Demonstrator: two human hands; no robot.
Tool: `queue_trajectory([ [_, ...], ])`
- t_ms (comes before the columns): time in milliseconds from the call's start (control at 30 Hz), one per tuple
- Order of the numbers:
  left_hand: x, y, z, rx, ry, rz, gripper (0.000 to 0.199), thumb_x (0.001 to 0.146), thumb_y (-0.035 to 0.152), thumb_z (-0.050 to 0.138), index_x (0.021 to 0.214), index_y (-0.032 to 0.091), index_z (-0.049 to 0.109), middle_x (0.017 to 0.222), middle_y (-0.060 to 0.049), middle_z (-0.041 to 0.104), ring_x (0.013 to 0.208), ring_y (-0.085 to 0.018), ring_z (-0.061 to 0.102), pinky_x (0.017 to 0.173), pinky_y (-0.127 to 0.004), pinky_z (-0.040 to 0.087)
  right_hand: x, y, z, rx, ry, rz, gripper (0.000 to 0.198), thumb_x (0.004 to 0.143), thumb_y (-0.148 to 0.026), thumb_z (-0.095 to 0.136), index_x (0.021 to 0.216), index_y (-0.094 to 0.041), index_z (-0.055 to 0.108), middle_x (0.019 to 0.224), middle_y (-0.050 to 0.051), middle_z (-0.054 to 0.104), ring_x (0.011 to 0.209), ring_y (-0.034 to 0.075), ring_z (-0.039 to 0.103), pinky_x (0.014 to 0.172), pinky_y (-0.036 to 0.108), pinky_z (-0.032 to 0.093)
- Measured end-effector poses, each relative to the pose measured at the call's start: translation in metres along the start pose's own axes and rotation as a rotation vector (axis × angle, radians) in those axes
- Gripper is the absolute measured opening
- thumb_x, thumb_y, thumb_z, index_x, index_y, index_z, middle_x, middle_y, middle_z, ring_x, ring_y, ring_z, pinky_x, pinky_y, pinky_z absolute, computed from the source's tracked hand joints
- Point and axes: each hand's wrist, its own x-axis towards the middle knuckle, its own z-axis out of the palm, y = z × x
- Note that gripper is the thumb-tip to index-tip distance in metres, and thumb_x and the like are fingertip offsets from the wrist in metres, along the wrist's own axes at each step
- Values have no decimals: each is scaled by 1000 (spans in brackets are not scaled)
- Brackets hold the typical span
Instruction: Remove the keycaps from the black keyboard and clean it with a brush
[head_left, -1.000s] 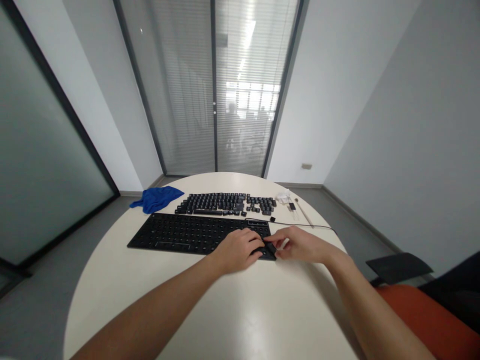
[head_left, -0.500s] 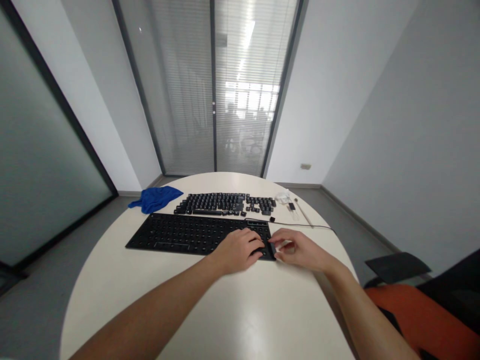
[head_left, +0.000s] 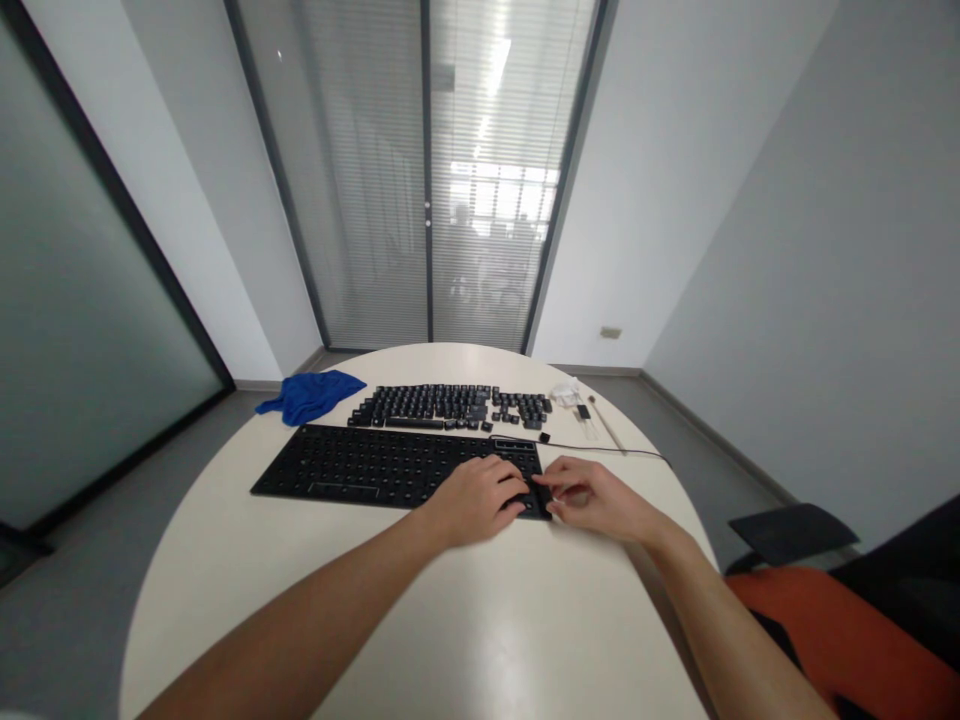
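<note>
A black keyboard base without most of its keycaps lies across the table, its row of bare switch spots showing. My left hand rests over the right end of this base, fingers curled on its number-pad area and thumb near the front edge. Beside it, my right hand is at the base's right edge. Its index fingertip touches the top while the thumb is low at the corner. Something dark lies between these two fingers, but I cannot tell it apart from the keyboard edge.
Black keycaps lie in rows behind the base, with a stray one near the cable. A blue cloth is back left. A crumpled clear wrapper, a small black-ended tool and a thin stick lie back right.
My right index finger has shifted slightly left onto the keyboard's top. A dark piece that stood between my right finger and thumb now appears lower, level with the base. My left hand stays put.
</note>
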Motion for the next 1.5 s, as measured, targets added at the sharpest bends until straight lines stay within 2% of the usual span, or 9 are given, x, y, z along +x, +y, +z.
queue_trajectory([
  [133, 0, 1, -1, 7, -2, 0, 21, 93, 29, 57, 110, 19, 66, 110, -6, 66, 103, -21, 58, 92, -36, 47, 1, -2, 1, -21, -4, 2, 40, 85, -37, 67, 121, -21, 69, 100, 9, 61, 83, 19, 60, 70, 29, 53],
  [367, 1, 1, -1, 0, -6, -8, 20, 93, 29, 58, 109, 19, 66, 109, -6, 66, 103, -21, 58, 92, -35, 47, 3, -7, 4, -86, 8, -11, 39, 84, -37, 68, 118, -20, 71, 96, 6, 59, 69, 12, 53, 62, 25, 48],
  [600, 1, 1, 0, -3, -2, -6, 20, 93, 29, 57, 109, 19, 66, 110, -6, 66, 103, -22, 58, 91, -36, 47, 3, -4, 2, -15, 3, 10, 41, 82, -42, 70, 114, -17, 70, 99, 8, 62, 76, 15, 58, 64, 26, 50],
  [767, 0, 1, 1, -1, -4, -7, 20, 93, 29, 58, 110, 20, 66, 112, -5, 66, 104, -21, 58, 90, -36, 47, 1, 0, 2, 60, 38, 97, 35, 82, -41, 70, 104, -15, 65, 80, 4, 65, 71, 15, 60, 66, 28, 50],
  [967, 0, 0, 1, 18, -1, -3, 21, 93, 29, 58, 110, 20, 66, 112, -6, 65, 104, -21, 58, 89, -35, 47, 3, 3, 2, 73, 56, 11, 35, 76, -47, 75, 91, -15, 70, 101, 10, 67, 80, 17, 62, 67, 28, 51],
  [1133, 0, 1, 1, 11, 0, -5, 21, 93, 29, 58, 110, 20, 66, 112, -5, 66, 104, -21, 58, 90, -35, 47, 7, 2, 2, 91, 69, 46, 37, 72, -49, 78, 89, -16, 76, 98, 10, 67, 76, 17, 63, 64, 27, 51],
  [1333, 0, 2, 0, 9, -1, -5, 21, 93, 29, 58, 110, 20, 66, 111, -6, 66, 104, -21, 58, 92, -36, 47, 9, 1, 0, 52, 1, 100, 38, 69, -50, 80, 88, -18, 79, 99, 9, 69, 71, 15, 62, 64, 28, 52],
  [1500, 0, 2, -1, 0, 4, -5, 21, 94, 29, 56, 109, 20, 67, 111, -7, 66, 103, -21, 59, 92, -36, 48, 6, 1, 2, 0, 37, 57, 34, 73, -49, 78, 86, -17, 77, 97, 9, 69, 73, 16, 61, 61, 26, 48],
])
